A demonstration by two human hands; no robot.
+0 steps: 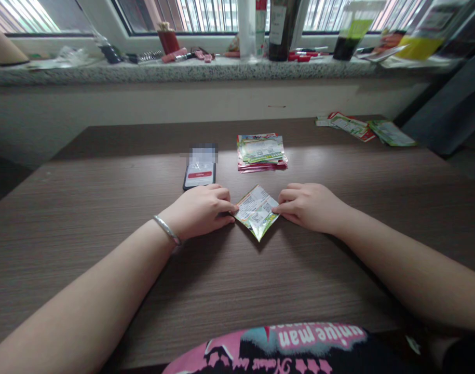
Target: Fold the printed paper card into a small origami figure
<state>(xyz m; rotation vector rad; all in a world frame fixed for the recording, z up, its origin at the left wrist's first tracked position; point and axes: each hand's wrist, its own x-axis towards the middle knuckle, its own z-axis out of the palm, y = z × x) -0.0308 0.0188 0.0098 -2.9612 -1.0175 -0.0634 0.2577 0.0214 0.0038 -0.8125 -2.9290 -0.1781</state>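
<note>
Holding the folded packet (pixel 257 210) by its left corner in the head view, the left hand (pixel 209 209) has its fingers closed in around that edge, with a silver bangle (pixel 167 230) at the wrist. The right hand (pixel 309 208) holds the opposite corner, its fingers curled in narrowly. The packet lies between the two hands, turned like a diamond with one point toward the person (white and green, with small print and a square code), above the brown wood-grain table (pixel 206 291).

Just beyond the left hand lies a smartphone (pixel 200 174), its screen lit and partly pixelated. Beyond the folded packet sits a stack of printed packets (pixel 262 151), and more loose packets (pixel 352 127) lie at the far right edge. Behind, a speckled stone windowsill (pixel 206 71) bears a dark bottle (pixel 279 31) and a red toothpick holder (pixel 167 40) (or something much like one).
</note>
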